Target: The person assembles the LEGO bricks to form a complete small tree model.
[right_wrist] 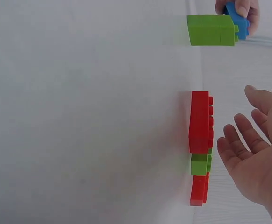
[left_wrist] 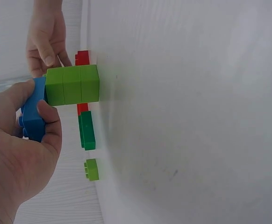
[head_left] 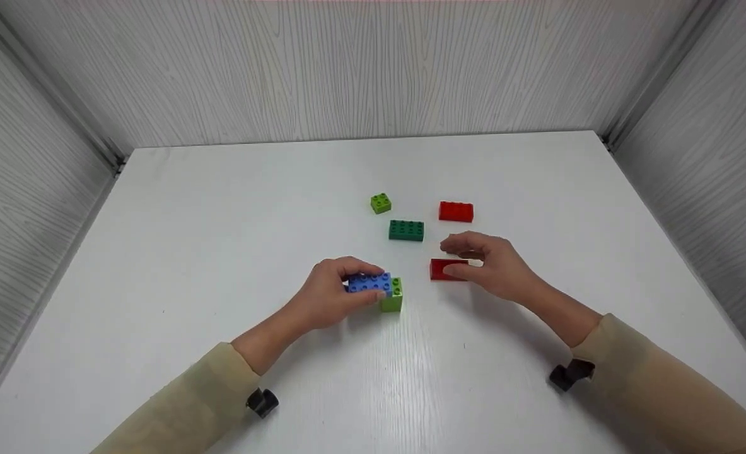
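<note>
My left hand [head_left: 330, 295] pinches a blue brick [head_left: 369, 284] between thumb and fingers. This brick overlaps the top of a light green stack [head_left: 392, 304] and juts out to its left; some green studs show at the right. In the left wrist view the stack [left_wrist: 72, 85] is three bricks tall and stands on the table. My right hand [head_left: 495, 261] hovers over the nearer red brick [head_left: 437, 270], partly covering it in the head view. From the right wrist, its fingers [right_wrist: 252, 135] are spread and apart from that red brick [right_wrist: 199, 122].
Behind the hands lie a dark green brick [head_left: 406, 231], a small light green brick [head_left: 381, 203] and another red brick [head_left: 456, 212]. The white table [head_left: 221, 214] meets wood-grain panels [head_left: 360, 69] at the back and sides.
</note>
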The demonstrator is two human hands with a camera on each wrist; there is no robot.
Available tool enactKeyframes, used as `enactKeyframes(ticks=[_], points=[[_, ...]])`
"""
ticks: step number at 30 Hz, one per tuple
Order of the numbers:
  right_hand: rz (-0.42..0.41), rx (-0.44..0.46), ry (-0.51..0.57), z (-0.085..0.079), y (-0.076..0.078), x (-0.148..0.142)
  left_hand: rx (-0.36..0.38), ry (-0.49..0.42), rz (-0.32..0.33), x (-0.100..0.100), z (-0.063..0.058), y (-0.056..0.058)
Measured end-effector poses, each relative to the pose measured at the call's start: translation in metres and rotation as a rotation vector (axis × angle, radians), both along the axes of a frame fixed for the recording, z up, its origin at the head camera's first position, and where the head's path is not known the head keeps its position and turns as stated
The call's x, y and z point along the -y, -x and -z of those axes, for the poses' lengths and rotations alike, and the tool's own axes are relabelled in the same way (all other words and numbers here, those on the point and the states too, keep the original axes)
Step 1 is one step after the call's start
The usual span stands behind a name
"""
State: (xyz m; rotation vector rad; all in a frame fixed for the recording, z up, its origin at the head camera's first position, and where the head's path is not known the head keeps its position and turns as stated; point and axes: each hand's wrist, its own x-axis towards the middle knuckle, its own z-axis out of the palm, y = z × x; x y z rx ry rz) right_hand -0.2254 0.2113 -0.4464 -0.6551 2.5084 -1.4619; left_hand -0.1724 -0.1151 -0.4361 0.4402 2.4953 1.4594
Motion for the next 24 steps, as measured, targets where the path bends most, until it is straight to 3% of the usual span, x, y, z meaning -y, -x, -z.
enactKeyframes(ticks=[24], points=[[0.036,0.055,-0.199,0.013,0.003,0.001,-0.005,-0.007,0.001,0.000,0.001,0.001]])
